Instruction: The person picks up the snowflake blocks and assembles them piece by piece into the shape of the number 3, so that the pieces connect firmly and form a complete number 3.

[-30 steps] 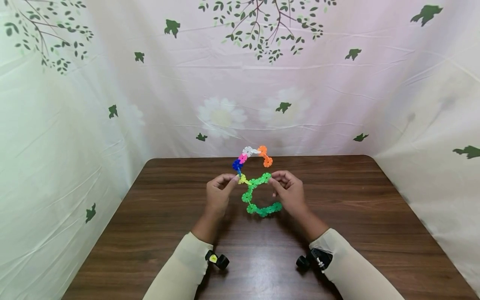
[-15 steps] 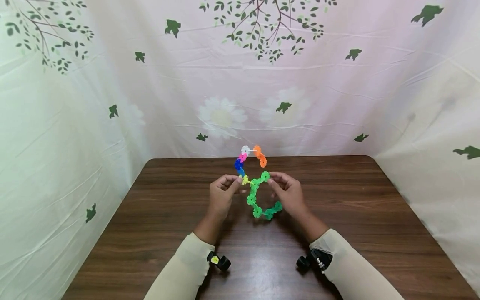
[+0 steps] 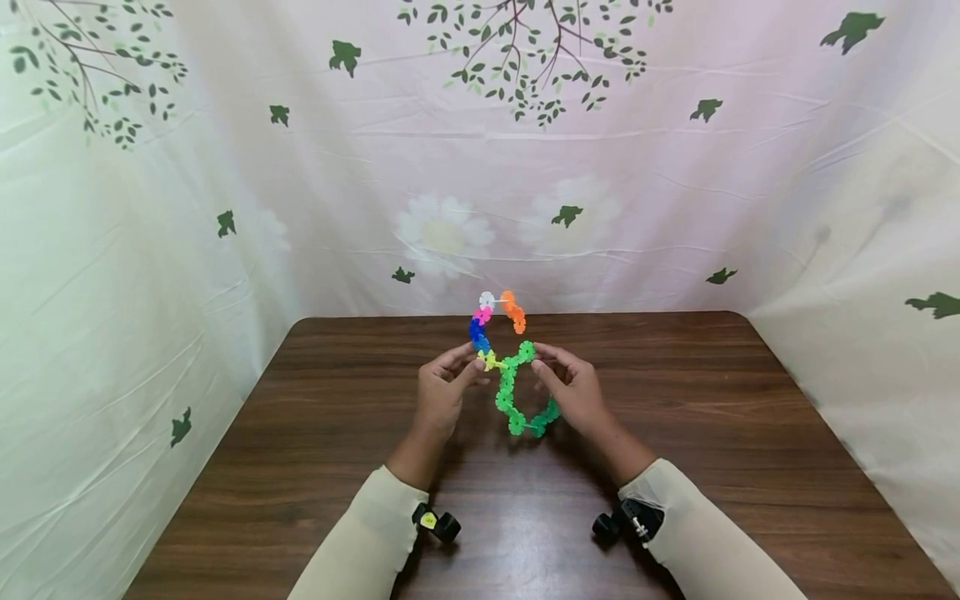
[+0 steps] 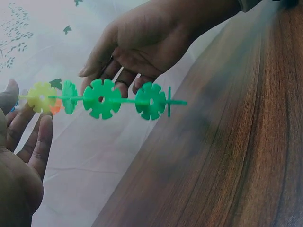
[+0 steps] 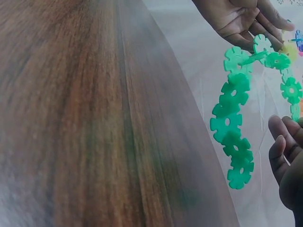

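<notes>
A chain of linked plastic snowflake discs [image 3: 505, 400] is held up over the table between both hands. Its lower part is a green curve; the upper part bends through yellow, blue, pink and white to orange discs [image 3: 513, 312]. My left hand [image 3: 442, 390] pinches the chain by the yellow disc [image 3: 487, 360]. With thumb and fingers my right hand [image 3: 576, 390] pinches the green disc [image 3: 527, 351] at the end of a short side branch. In the right wrist view the green discs [image 5: 226, 122] hang in a curve, the free end lowest.
A dark wood-grain table [image 3: 300, 467] lies under the hands. Behind it hangs a pale curtain [image 3: 480, 167] printed with leaves, birds and flowers. Black wrist cameras [image 3: 447, 527] are strapped over both light sleeves.
The chain has turned a little, its orange end shifting left and its lower green curve narrowing in view. My left hand has moved slightly right, my right hand slightly left.
</notes>
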Demonstrator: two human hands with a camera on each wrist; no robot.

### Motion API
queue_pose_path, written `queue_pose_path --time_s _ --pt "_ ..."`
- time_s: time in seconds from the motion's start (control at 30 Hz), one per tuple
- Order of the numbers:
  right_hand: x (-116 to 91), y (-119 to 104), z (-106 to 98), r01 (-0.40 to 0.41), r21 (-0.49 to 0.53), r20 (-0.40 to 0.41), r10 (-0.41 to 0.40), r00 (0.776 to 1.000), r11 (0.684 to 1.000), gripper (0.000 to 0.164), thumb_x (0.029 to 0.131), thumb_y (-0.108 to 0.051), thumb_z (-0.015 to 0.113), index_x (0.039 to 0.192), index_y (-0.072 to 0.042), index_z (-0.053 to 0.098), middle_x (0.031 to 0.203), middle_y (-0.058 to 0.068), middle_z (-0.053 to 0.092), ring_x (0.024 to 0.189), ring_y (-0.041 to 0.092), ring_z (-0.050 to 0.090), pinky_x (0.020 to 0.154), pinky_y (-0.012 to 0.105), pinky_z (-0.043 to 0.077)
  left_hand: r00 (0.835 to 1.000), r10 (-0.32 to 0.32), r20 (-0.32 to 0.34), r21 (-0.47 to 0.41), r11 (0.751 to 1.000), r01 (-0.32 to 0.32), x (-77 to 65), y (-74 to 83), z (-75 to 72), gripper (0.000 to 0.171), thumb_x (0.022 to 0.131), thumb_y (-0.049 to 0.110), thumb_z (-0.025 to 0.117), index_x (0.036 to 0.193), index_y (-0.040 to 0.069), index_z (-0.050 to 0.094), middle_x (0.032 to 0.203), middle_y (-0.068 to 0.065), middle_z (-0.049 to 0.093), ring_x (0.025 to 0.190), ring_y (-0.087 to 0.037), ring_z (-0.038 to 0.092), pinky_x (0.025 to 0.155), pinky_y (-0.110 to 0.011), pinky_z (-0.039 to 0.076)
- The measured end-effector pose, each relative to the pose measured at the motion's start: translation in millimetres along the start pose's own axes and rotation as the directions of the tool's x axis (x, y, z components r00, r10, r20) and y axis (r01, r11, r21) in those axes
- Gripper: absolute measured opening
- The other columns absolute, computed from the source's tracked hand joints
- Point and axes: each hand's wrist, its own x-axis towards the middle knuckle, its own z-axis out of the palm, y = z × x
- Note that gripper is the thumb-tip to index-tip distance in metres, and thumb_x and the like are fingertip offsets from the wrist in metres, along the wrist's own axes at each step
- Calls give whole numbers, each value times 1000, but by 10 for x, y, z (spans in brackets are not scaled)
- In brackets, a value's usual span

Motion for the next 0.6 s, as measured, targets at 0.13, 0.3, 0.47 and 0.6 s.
queue_pose_path --time_s 0.13,0.3,0.47,0.6 --pt "-11 -20 -2 14 -18 5 -14 1000 1000 38 110 -11 66 146 0 67 125 33 71 86 15 75 73 30 61 1000 6 11 21 1000 -7 -12 0 18 30 100 -5 74 128 -15 70 101 8 80 87 -8 74 77 -30 67" --pt "-25 -41 27 42 -92 28 -40 999 995 40 110 -14 66 148 -3 66 127 27 73 98 14 69 78 22 53 1000 17 -4 50 999 -17 -33 19 59 32 98 3 80 124 -13 70 100 2 79 86 -7 73 75 -28 66" --pt "-49 -88 77 128 -174 32 -124 992 976 40 107 -12 70 146 -2 68 140 21 65 111 31 66 84 31 54 998 51 -27 107 993 -48 -64 53 113 31 97 5 82 123 -9 71 101 -4 78 88 -8 73 76 -31 67" --pt "-89 -142 111 189 -213 35 -185 982 959 43 103 -11 75 145 -2 68 143 19 62 119 36 65 88 37 54 997 78 -16 129 989 -76 -89 70 156 28 96 -2 80 122 -9 71 106 -22 77 89 -9 73 78 -34 67"
